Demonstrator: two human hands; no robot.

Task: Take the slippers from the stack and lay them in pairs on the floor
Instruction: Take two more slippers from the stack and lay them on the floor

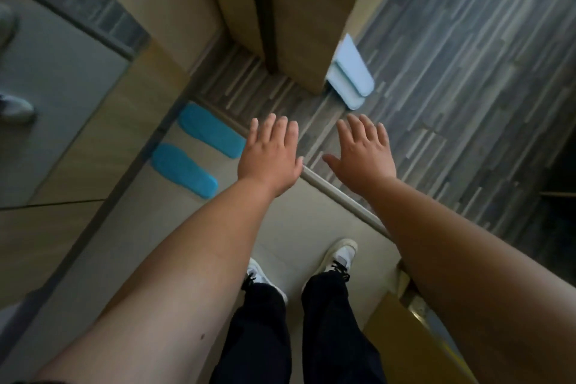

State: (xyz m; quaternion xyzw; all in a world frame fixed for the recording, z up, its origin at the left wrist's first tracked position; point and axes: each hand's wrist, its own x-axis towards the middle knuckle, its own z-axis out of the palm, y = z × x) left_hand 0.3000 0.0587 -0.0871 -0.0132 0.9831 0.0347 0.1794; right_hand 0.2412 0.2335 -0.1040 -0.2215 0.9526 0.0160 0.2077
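Two bright blue slippers lie soles-up on the pale floor at left, one (210,130) farther and one (184,170) nearer, side by side with a gap between them. A stack of pale blue slippers (352,76) leans against the foot of a wooden cabinet on the striped floor. My left hand (269,154) and my right hand (363,151) are stretched out flat in front of me, fingers apart, holding nothing. Both hover well above the floor, short of the pale stack.
A tall wooden cabinet (305,15) stands ahead. A metal threshold strip (339,196) divides the pale floor from the dark striped floor. My white sneakers (341,257) stand on the pale floor. A mirrored panel (56,72) is at left.
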